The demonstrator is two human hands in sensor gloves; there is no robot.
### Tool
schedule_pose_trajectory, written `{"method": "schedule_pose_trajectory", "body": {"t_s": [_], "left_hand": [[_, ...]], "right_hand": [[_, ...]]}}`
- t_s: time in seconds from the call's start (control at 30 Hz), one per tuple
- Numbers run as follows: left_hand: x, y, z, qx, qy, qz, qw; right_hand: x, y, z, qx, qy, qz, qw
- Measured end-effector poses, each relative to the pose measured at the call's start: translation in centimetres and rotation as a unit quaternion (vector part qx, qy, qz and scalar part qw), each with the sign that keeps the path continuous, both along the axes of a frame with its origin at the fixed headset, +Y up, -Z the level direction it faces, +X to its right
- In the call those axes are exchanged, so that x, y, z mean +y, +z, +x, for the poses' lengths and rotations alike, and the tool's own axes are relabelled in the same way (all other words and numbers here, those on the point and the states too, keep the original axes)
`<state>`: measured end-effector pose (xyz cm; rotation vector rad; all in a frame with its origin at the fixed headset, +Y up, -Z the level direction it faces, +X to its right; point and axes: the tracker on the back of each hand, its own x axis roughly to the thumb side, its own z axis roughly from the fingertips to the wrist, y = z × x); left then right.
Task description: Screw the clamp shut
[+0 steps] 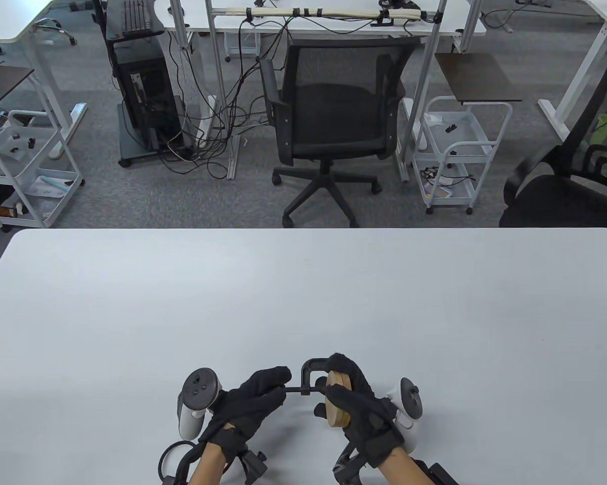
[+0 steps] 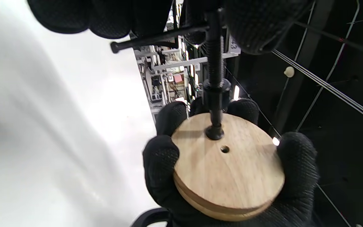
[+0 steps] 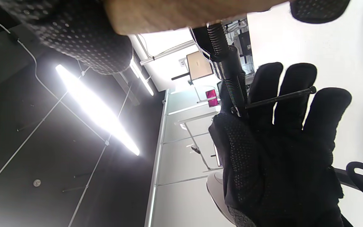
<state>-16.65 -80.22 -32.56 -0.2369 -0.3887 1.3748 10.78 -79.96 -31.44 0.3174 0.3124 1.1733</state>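
A black C-clamp (image 1: 314,366) sits around two stacked wooden discs (image 1: 336,400) held on edge just above the table. My right hand (image 1: 344,390) grips the discs and the clamp frame. In the left wrist view the screw (image 2: 215,66) runs down to the disc face (image 2: 232,170), and its pad rests on the wood beside a small hole. My left hand (image 1: 280,387) holds the screw's thin cross-bar handle (image 2: 156,38) at the screw's outer end. The right wrist view shows that bar (image 3: 280,97) lying across the left hand's fingers (image 3: 295,94).
The white table (image 1: 303,293) stretches away in front of both hands. An office chair (image 1: 333,116) and wheeled carts (image 1: 455,151) stand on the floor beyond the far edge.
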Motion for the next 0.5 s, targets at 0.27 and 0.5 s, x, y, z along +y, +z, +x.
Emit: {"method": "schedule_pose_trajectory", "body": {"t_s": [0.27,0.5], "left_hand": [[-0.8,0.2,-1.0,0.081,-0.050,-0.045,0.994],[-1.5,0.1,0.1,-0.012,0.007,-0.081,0.997]], "right_hand": [[0.1,0.0,0.2,-0.015,-0.004,0.001,1.000],[0.1,0.1,-0.2,0.010,0.002,0.004,1.000]]}}
